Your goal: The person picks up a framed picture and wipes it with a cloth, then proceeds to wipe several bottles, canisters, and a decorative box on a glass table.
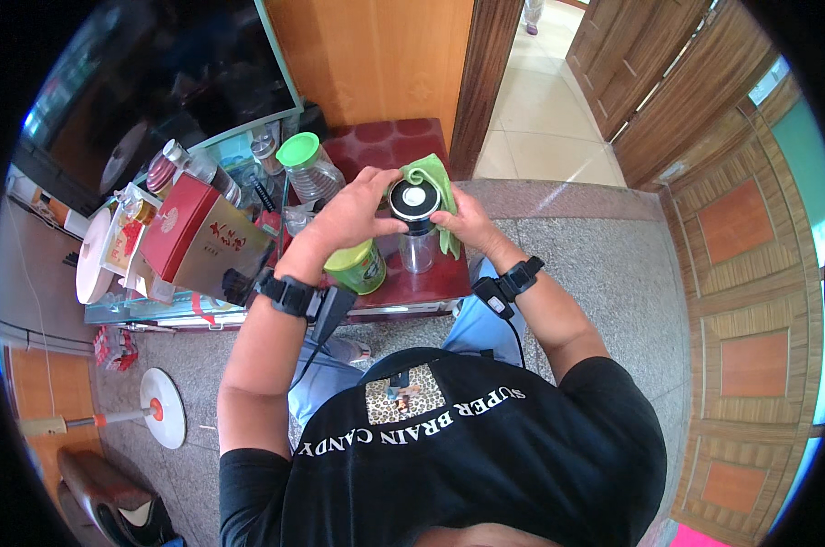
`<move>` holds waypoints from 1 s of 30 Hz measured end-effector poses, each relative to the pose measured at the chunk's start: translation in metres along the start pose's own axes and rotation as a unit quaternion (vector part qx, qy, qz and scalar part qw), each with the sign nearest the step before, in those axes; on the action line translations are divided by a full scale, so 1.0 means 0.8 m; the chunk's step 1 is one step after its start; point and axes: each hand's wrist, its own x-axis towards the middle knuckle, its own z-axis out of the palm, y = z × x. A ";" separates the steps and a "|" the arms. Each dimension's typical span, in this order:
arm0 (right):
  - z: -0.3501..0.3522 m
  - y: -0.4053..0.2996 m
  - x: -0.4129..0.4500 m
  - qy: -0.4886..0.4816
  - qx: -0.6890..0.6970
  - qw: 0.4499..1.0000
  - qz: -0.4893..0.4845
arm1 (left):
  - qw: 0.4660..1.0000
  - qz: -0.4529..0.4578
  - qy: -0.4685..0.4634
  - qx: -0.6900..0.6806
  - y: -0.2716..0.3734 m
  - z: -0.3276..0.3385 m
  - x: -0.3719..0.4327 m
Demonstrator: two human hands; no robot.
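Both my hands are around a clear lidded container (pixel 418 253) at the right end of a dark red cabinet top. Its round black top (pixel 407 208) has a silver rim and a white disc in the middle. My left hand (pixel 357 208) grips the top from the left, thumb at its near side. From the right, my right hand (pixel 472 220) presses a green cloth (pixel 431 171) against it, thumb on the rim. The cloth drapes over the far and right sides. Below my left hand stands a green canister (pixel 359 270) with a yellow-green lid.
A clear pitcher (pixel 316 174) with a green lid stands behind my left hand. Left of it are a red-and-gold box (pixel 203 239), bottles (pixel 203 171) and a large screen (pixel 180 82). A pedestal fan base (pixel 162 408) is on the floor. Someone's foot (pixel 532 29) shows beyond the doorway.
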 end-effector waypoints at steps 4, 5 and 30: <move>0.005 -0.011 -0.004 0.049 -0.022 0.998 0.031 | 0.997 0.009 -0.002 -0.081 -0.012 0.006 0.013; 0.011 -0.017 -0.007 0.048 -0.021 0.998 0.031 | 0.997 0.008 -0.002 -0.081 -0.013 0.008 0.013; 0.036 0.017 -0.025 0.162 0.161 0.967 0.112 | 0.990 -0.099 0.101 -0.006 0.018 0.024 0.011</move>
